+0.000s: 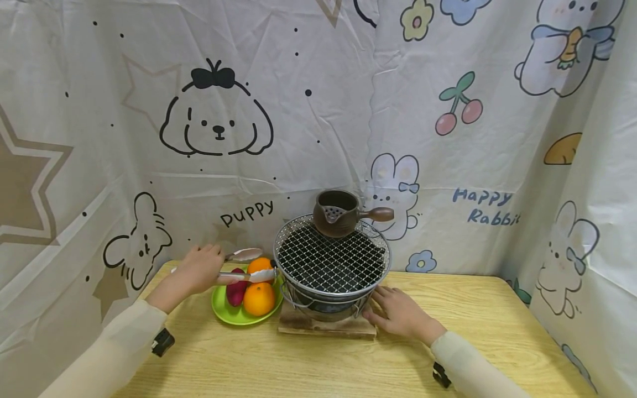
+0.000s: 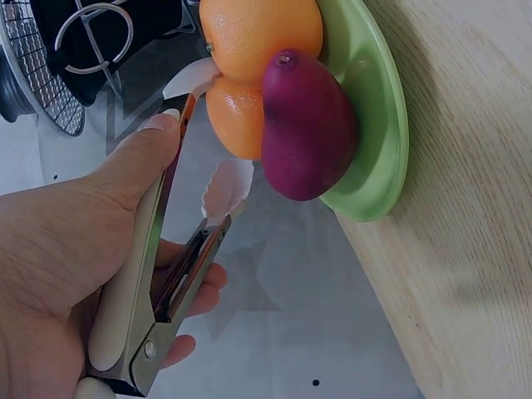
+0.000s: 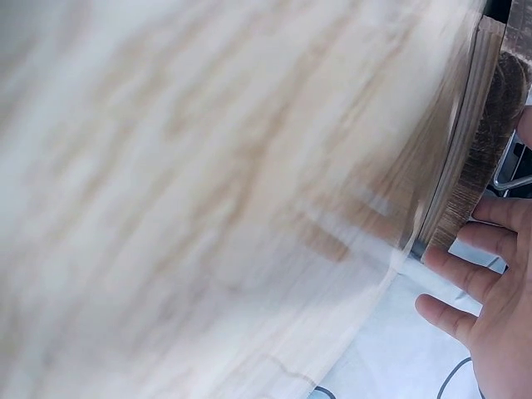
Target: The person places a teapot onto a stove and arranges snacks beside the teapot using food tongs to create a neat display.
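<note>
Tongs (image 1: 234,277) spread at the oranges (image 1: 259,299), right hand (image 1: 398,312) by the wooden board (image 1: 323,330)

From the head view we see mostly the back of the left hand (image 1: 201,268); the left wrist view shows us its thumb along one arm of the tongs and fingers curled round the other. The tongs' tips stand apart, one close against the oranges, which share a green plate (image 1: 224,316) with a purple item (image 2: 307,133). The right wrist view reveals what the head view foreshortens: the right hand's fingers, loosely spread at the board's edge; we cannot tell how firmly they press. In the head view we find a grill (image 1: 330,265) on that board, topped by a brown pot (image 1: 334,221).
</note>
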`<state>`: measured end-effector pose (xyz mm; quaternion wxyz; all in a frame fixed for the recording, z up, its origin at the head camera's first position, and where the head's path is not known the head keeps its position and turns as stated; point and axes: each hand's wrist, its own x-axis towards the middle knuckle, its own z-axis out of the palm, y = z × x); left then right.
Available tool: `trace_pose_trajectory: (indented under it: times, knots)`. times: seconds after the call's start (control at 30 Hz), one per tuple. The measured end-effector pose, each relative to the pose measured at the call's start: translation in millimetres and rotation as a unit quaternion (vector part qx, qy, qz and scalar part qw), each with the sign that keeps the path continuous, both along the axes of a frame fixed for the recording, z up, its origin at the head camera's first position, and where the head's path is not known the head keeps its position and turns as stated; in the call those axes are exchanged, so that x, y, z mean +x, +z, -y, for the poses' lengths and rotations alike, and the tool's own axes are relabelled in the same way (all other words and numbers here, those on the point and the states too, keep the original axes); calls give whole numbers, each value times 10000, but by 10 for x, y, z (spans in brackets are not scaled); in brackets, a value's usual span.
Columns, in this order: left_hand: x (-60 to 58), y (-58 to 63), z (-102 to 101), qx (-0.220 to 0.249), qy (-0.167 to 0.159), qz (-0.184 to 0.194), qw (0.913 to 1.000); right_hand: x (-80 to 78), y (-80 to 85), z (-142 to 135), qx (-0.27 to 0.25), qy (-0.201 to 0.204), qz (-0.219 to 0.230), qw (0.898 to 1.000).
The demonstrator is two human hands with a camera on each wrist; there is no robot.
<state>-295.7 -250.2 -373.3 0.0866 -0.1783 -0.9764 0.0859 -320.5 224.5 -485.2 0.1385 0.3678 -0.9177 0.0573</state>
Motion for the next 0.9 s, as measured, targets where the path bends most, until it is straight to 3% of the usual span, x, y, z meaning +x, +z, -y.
trace_pose_trajectory:
  times: [0.57,0.9]
  knots:
    - [1,-76,-32,-29,-45,-325,9995,-19,-18,-17,-134,154,-188,9996]
    - [22,-113,-3,-168,-212,-763,9967,-14,-23,-20,-62,142,-222,9996]
